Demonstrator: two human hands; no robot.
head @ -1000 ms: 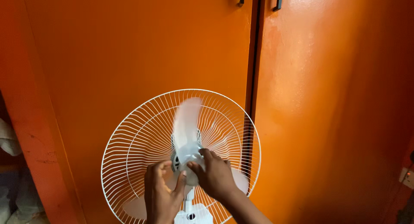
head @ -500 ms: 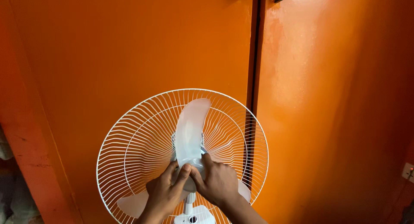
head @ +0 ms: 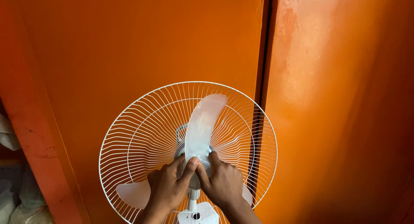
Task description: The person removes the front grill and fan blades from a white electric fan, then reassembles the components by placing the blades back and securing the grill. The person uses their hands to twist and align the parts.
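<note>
A white pedestal fan stands in front of orange doors, its front guard off. Its rear wire grille [head: 142,129] is a wide round cage. A translucent white blade set [head: 202,120] sits on the hub, one blade pointing up. My left hand [head: 168,187] and my right hand [head: 222,185] both grip the blade hub at the centre, fingers wrapped around it from either side. A second blade [head: 133,194] shows at the lower left, and a third is mostly hidden behind my right hand.
Two orange metal doors [head: 129,47] fill the background, with a dark vertical gap [head: 263,56] between them. The fan's white stand top [head: 196,215] shows at the bottom edge. Pale cloth or bags [head: 13,198] lie at the lower left.
The blade set has turned clockwise, so the upper blade now leans right. My left hand has moved up onto the hub beside my right. The view has shifted slightly downward.
</note>
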